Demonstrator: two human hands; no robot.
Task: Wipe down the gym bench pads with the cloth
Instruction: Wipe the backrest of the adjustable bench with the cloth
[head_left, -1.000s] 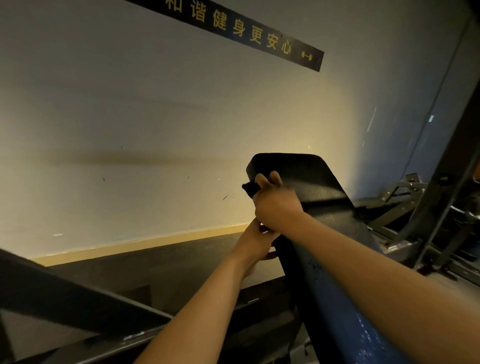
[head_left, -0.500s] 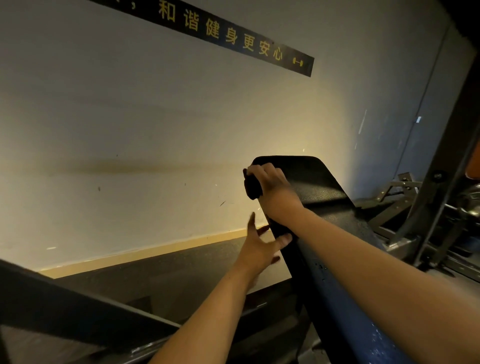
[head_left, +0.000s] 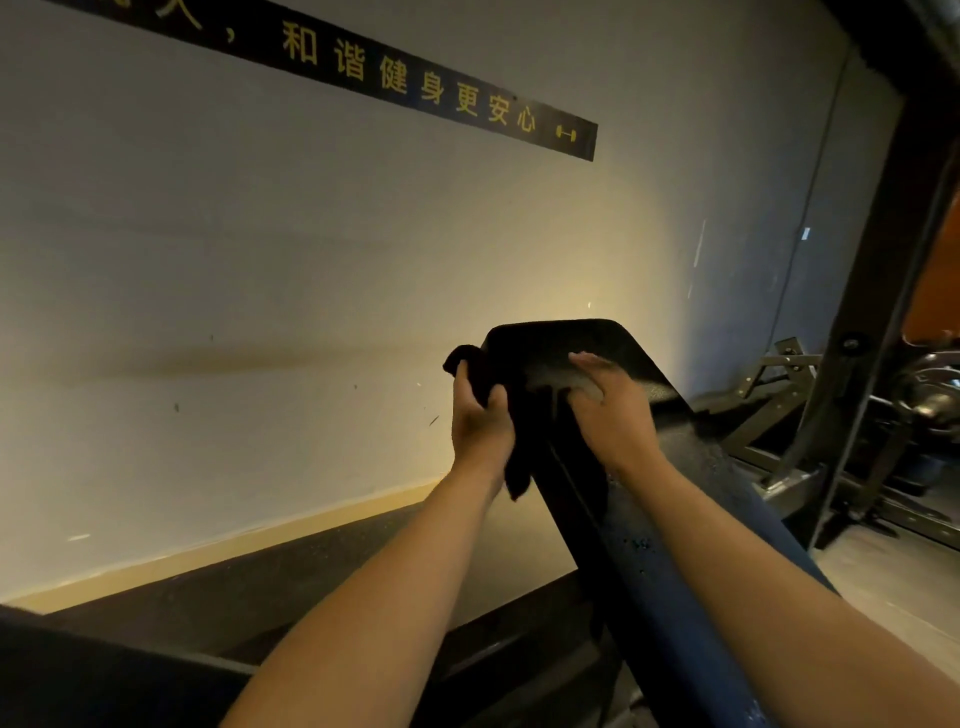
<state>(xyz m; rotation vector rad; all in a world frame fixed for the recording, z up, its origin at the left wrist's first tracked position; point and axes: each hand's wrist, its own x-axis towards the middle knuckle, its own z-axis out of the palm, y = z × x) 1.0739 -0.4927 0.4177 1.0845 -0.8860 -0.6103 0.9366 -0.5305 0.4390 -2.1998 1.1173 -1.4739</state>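
An inclined black bench pad (head_left: 613, 348) rises from the lower right toward the wall, its top end near the middle of the view. My left hand (head_left: 480, 423) grips a dark cloth (head_left: 514, 467) against the pad's left edge; the cloth bunches above my fingers and hangs below my palm. My right hand (head_left: 613, 410) rests on the pad's top face just to the right, with fingers bent against the surface and nothing in them. The lower part of the pad looks blue and speckled with droplets.
A pale wall with a dark sign strip (head_left: 415, 88) of yellow characters stands right behind the pad. A dark metal frame (head_left: 878, 312) and other gym equipment (head_left: 924, 395) crowd the right side. A dark beam (head_left: 104, 675) crosses the lower left.
The cloth has passed from my right hand to my left. My left hand rose from below the pad to its left edge, and my right hand shifted right onto the pad's face.
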